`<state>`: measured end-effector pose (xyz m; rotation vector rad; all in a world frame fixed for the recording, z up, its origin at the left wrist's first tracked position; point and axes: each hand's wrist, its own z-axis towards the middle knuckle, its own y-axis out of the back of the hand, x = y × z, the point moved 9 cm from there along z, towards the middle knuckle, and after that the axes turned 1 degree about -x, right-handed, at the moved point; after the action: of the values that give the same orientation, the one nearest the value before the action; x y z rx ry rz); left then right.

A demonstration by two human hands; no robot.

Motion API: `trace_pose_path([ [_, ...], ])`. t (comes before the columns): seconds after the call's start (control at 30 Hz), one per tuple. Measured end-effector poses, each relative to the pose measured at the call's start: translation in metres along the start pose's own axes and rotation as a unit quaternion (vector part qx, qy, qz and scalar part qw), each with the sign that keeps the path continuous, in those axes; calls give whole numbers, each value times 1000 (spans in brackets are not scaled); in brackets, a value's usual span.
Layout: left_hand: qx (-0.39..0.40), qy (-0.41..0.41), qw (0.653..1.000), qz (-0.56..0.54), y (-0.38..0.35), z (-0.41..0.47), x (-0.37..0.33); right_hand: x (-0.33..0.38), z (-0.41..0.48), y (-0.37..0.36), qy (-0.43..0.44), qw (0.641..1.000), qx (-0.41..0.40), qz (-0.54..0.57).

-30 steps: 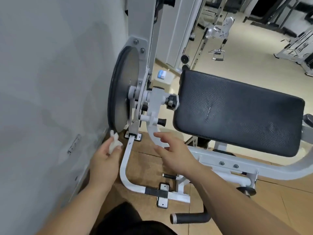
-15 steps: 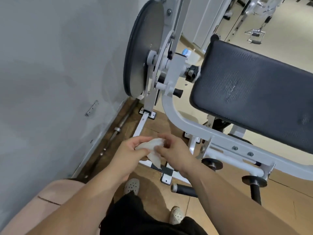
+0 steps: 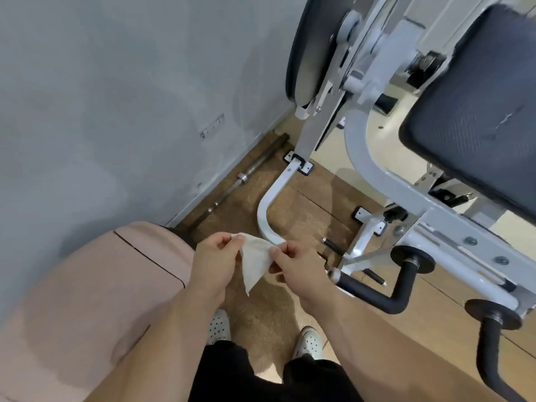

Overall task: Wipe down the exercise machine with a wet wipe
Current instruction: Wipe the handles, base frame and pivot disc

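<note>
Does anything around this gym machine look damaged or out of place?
The black pad shows a small pale scuff or tear on its surface. A metal bar lies loose on the floor along the wall.

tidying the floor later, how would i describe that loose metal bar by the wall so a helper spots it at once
Find the grey wall on the left and follow its base to the brown floor. The bar lies flat along it, left of the machine's white curved foot tube. Unlike the black padded handles, it is bare metal.
</note>
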<state>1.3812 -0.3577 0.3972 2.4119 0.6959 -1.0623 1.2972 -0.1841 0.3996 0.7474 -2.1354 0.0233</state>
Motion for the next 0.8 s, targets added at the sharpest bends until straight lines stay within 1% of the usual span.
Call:
trace_pose_path([
  [0.13,11,61,998,0,-7,60,58,-64,47,-35,-88,991,-41,89],
  [0.27,8,66,998,10,-37,124,126,-144,122,-59,-143,972,-63,176],
  [0.37,-12,71,997,7,-72,169,190,-217,180,-64,-173,963,-69,194],
  [0.47,7,100,995,-14,-111,216,255,-286,229,-56,-204,946,-97,234],
  [0.57,23,104,994,-2,-142,264,312,-343,277,-52,-194,939,-93,269],
  [0.63,17,104,994,7,-159,291,343,-372,307,-56,-185,938,-80,283],
  [0.7,10,88,996,21,-173,316,362,-393,341,-69,-159,938,-35,306],
  [0.8,12,33,998,60,-190,355,381,-414,390,-82,-122,937,25,327],
])
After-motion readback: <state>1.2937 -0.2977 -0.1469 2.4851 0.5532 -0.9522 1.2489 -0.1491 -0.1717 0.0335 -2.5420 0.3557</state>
